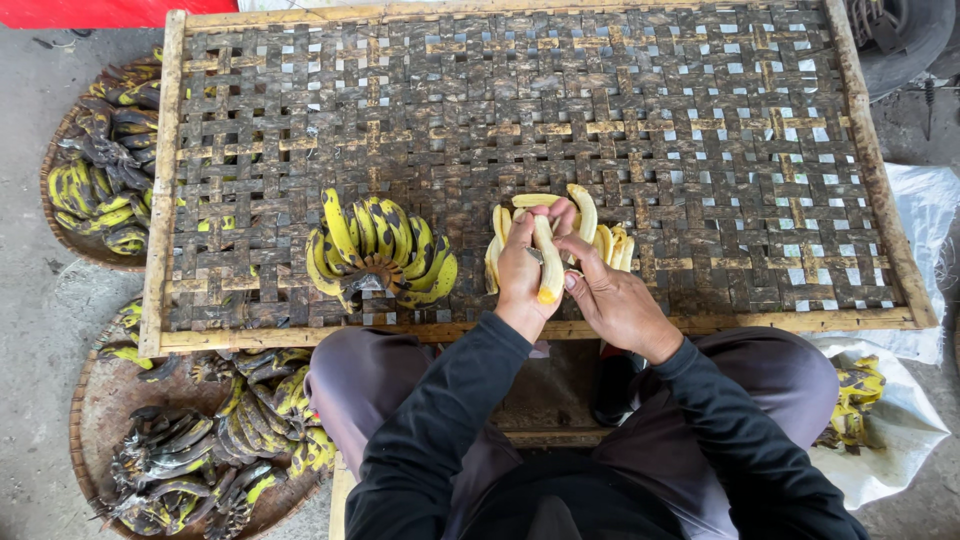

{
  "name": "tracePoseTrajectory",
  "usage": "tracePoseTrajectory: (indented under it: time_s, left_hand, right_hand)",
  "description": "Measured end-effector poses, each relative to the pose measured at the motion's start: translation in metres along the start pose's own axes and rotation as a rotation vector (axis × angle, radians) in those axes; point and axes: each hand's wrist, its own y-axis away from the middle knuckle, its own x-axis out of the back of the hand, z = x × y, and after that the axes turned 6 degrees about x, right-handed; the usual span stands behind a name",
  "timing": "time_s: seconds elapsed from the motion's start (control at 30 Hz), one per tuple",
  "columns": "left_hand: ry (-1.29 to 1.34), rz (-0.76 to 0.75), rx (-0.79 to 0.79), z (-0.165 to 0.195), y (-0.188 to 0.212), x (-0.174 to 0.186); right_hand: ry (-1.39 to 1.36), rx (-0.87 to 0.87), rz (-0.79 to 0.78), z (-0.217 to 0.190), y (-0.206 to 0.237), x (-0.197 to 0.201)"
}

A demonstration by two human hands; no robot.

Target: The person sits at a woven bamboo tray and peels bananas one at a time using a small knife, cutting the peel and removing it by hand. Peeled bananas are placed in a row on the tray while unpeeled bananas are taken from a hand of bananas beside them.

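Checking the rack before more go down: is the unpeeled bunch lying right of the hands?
No, the unpeeled bunch lies on the woven rack left of both hands.

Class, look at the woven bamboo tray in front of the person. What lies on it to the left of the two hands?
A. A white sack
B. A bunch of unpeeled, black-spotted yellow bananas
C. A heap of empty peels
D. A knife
B: a bunch of unpeeled bananas, yellow with black spots, lies on the woven tray left of the left hand and right hand, which hold a peeled banana.
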Motion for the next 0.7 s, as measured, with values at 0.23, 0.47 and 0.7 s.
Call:
tracePoseTrajectory:
  time_s: [0.23, 0.47, 0.7]
  left_hand:
    - [0.042, 0.083, 0.168, 0.000, -0.002, 0.008]
    - [0.074, 0.021, 0.211, 0.003, -0.001, 0.012]
    - [0.181, 0.007, 0.175, 0.003, -0.007, 0.009]
  right_hand:
    - [0.134, -0.015, -0.008, 0.007, -0.008, 0.001]
    - [0.140, 0.048, 0.016, 0.018, -0.018, -0.001]
    - [0.276, 0.129, 0.135, 0.023, -0.030, -0.008]
